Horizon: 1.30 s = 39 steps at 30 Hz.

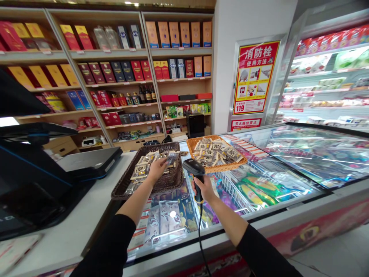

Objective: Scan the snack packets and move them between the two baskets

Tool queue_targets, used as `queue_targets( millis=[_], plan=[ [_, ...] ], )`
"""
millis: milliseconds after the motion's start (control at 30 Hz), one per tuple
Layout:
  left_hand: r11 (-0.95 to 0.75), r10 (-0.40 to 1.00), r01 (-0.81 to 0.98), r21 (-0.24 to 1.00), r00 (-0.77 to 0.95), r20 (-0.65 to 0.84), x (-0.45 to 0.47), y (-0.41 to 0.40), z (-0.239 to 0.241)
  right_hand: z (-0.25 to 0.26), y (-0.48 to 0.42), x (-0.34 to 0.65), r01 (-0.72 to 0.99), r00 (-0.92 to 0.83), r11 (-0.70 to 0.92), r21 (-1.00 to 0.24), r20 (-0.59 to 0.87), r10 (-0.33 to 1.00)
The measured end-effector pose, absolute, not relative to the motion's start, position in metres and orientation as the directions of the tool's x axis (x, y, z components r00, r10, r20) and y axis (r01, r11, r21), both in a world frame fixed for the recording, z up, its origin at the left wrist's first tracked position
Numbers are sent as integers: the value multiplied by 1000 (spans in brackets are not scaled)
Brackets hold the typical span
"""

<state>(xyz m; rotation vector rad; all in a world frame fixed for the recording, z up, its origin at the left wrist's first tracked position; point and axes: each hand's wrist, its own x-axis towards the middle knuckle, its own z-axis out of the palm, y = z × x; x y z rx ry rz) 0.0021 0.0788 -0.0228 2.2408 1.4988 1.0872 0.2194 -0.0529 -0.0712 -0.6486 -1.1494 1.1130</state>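
My right hand (204, 189) is wrapped round the grip of a black barcode scanner (193, 167), whose head points up and left above the freezer glass. A black cord (201, 238) hangs from the scanner's handle. Over a dark brown wicker basket (170, 186), my left hand (157, 170) has its fingers closed on a small clear-and-dark snack packet (172, 158) at the basket's right side. Several other snack packets (140, 171) with cream labels lie in that basket. To the right stands a light orange wicker basket (227, 167) holding a heap of similar labelled packets (215, 149).
Both baskets rest on a glass-topped chest freezer (291, 181) with packaged goods inside. At left, a black checkout machine (31, 177) and a flat scale (89, 163) stand on a white counter (95, 204). Shelves (123, 82) of boxed bottles line the back; a refrigerated display (328, 82) is at right.
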Motion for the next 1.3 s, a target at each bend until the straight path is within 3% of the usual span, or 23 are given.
queue_targets(
  millis=[633,900,1033,1167,1300],
  plan=[
    [-455,869,738,498,247,428,1,72,-19,-71,-52,218,-391,-23,318,-864,354,935],
    [-424,826,891,162,307,473,61,64,35,-64,-27,294,-323,397,463,-826,326,858],
    [-544,753,838,51,460,470,140,74,39,-79,-19,321,-248,609,472,-846,243,755],
    [-689,653,723,-48,648,392,203,87,19,-88,-15,326,-256,655,429,-866,171,736],
    [-621,750,783,-26,604,272,229,95,5,-90,-10,324,-264,656,422,-867,159,738]
  ],
)
